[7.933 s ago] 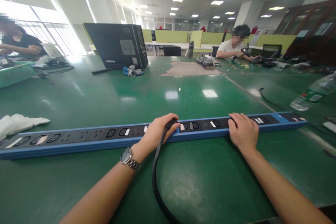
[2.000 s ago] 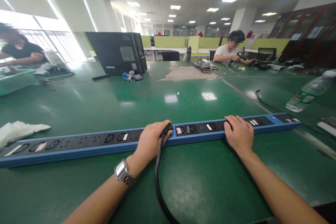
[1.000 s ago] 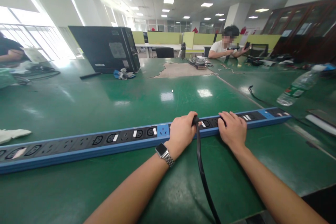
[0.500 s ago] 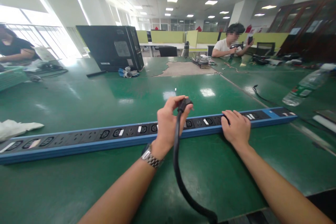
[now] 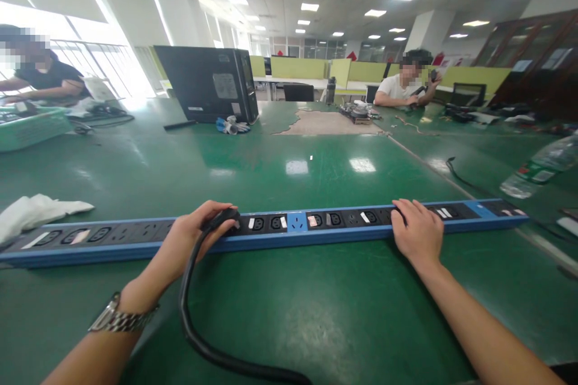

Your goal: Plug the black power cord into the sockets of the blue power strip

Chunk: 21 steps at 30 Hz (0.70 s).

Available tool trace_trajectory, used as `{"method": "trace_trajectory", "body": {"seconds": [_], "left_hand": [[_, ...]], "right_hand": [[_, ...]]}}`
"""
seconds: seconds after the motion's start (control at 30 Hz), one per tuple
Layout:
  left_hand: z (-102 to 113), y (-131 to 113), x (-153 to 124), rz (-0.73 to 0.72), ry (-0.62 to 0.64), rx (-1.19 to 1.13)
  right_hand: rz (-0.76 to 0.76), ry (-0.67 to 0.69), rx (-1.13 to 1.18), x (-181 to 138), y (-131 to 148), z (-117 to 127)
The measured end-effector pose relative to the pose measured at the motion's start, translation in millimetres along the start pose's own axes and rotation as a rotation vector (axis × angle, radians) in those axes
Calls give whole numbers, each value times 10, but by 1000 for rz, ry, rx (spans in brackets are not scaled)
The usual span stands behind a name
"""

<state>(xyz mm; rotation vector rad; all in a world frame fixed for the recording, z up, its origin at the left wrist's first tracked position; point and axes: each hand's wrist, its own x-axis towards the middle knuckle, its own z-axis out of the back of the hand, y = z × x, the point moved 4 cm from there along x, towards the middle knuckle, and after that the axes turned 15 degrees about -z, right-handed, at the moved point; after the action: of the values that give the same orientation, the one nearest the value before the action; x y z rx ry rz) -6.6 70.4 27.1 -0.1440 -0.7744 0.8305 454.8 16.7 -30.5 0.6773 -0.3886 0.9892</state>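
Observation:
A long blue power strip with many black sockets lies across the green table. My left hand is closed round a black plug and holds it at a socket left of the strip's middle. The plug's thick black cable loops back toward me. My right hand lies flat on the strip's right part, fingers stretched over the sockets. A metal watch is on my left wrist.
A black computer case stands at the back. A white cloth lies at the left, and a plastic bottle lies on its side at the right. One person sits far left, another at the far right back. A green basket is at the left.
My left hand lifted the plug off the strip near the middle, carried it left and brought it down onto a socket further left. My right hand stayed on the strip.

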Motion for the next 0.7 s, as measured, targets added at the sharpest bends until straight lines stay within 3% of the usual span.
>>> {"method": "trace_trajectory", "body": {"seconds": [0.2, 0.37, 0.47, 0.6, 0.7], "left_hand": [[101, -44, -47, -39, 44, 33], [0, -79, -88, -12, -60, 41], [-56, -115, -27, -21, -4, 50], [-41, -385, 156, -114, -92, 59], [-180, -687, 346, -202, -111, 57]], "right_hand": [[2, -8, 12, 2, -7, 1], [-1, 7, 21, 7, -10, -4], [-6, 3, 33, 8, -14, -9], [1, -3, 27, 7, -7, -15], [0, -2, 10, 6, 3, -12]]}}
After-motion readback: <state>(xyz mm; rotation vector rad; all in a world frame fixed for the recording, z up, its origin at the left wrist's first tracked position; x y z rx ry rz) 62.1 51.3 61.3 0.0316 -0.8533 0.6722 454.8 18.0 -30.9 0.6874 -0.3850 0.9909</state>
